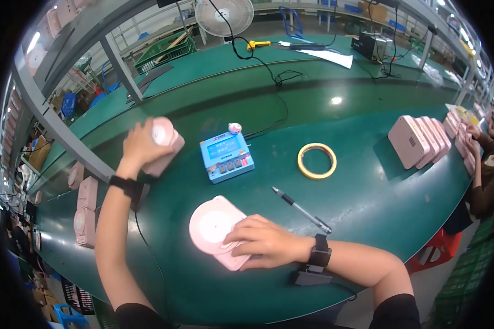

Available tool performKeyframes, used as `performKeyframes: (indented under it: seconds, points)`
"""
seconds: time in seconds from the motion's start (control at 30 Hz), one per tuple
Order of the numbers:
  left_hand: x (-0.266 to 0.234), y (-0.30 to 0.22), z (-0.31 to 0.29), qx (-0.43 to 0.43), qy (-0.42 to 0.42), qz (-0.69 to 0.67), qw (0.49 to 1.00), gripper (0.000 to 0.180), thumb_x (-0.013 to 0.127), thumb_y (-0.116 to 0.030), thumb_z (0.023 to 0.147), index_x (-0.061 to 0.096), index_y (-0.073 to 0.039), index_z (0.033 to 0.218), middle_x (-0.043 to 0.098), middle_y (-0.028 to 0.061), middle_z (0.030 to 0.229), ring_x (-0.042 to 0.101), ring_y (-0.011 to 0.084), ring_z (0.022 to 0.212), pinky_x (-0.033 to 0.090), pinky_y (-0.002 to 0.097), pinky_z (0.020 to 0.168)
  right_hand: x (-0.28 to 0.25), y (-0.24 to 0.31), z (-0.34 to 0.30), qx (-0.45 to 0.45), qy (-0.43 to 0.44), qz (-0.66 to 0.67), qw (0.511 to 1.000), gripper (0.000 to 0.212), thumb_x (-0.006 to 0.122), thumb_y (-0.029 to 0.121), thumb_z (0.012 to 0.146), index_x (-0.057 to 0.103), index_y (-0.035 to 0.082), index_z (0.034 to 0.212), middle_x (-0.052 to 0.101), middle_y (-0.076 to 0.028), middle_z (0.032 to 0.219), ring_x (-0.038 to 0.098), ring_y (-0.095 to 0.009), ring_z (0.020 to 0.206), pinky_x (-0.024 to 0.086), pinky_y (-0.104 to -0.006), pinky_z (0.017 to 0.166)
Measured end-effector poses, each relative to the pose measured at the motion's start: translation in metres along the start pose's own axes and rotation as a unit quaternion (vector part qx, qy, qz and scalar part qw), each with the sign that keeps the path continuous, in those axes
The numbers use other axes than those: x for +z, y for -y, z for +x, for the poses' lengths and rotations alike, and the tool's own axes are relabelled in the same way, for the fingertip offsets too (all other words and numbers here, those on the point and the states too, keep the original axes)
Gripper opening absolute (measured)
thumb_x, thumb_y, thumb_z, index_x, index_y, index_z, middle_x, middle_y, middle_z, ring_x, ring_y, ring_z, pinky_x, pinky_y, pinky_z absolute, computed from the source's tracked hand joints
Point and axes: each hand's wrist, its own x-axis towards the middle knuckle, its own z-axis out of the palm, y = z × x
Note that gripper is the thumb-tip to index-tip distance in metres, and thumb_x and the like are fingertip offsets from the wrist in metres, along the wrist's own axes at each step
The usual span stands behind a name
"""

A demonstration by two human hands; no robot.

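Observation:
My left hand (139, 143) is closed round the upper part of a pink box-shaped device (167, 154) with a round disc at its top, left of the blue box. In front of me another pink device (217, 222), with a large round pad and white centre, lies on the green bench. My right hand (266, 241) grips its right-hand side, fingertips on the face by the pad's edge and thumb low at its side. Beyond it is a small blue box (226, 156) with a screen and a row of buttons, a little figure (234, 128) on top.
A tape roll (316, 161) and a pen (302, 210) lie right of the blue box. Several pink devices (409, 142) stand in a row at the right; more (86, 211) sit at the left by a grey metal post (74, 140). A co-worker's hands (473, 140) are at the far right.

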Motion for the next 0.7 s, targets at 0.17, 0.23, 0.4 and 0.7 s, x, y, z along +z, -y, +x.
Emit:
performKeyframes:
  seconds: [0.17,0.23,0.4,0.7]
  points:
    - [-0.007,-0.001,-0.076,-0.060,0.181,-0.021,0.981,0.090,0.073,-0.057,0.057,0.050,-0.003,0.126,0.058,0.0262,0.109,0.059,0.0403,0.098,0.048,0.0436,0.085,-0.003,0.005,0.002,0.005,-0.017,-0.017,1.000,0.034,0.080,0.020,0.059,0.064,0.010,0.087,0.056,-0.005,0.109,0.052,-0.026,0.101,0.039,-0.0394,0.085]
    - [-0.001,0.006,-0.093,-0.065,0.179,-0.064,0.980,0.089,0.073,-0.053,0.060,0.047,-0.003,0.128,0.058,0.0244,0.110,0.059,0.0385,0.097,0.049,0.0420,0.083,-0.008,0.008,0.003,0.035,-0.020,-0.059,0.997,0.033,0.081,0.021,0.058,0.064,0.012,0.084,0.057,-0.003,0.107,0.053,-0.025,0.098,0.039,-0.0382,0.083]
    - [-0.008,0.017,-0.136,-0.070,0.255,-0.447,0.854,0.088,0.076,-0.039,0.068,0.036,-0.004,0.138,0.055,0.0175,0.118,0.059,0.0290,0.100,0.051,0.0331,0.077,-0.007,0.008,0.005,0.029,-0.017,-0.078,0.996,0.030,0.083,0.025,0.060,0.069,0.013,0.083,0.060,-0.004,0.106,0.053,-0.023,0.093,0.039,-0.0360,0.081]
    - [0.023,0.038,-0.162,-0.006,0.238,-0.609,0.756,0.101,0.082,-0.022,0.063,0.024,-0.005,0.144,0.038,0.0111,0.136,0.049,0.0191,0.113,0.048,0.0249,0.078,-0.003,0.014,0.010,0.055,-0.019,-0.124,0.991,0.033,0.084,0.023,0.057,0.069,0.012,0.083,0.060,-0.005,0.103,0.051,-0.025,0.096,0.039,-0.0369,0.084]
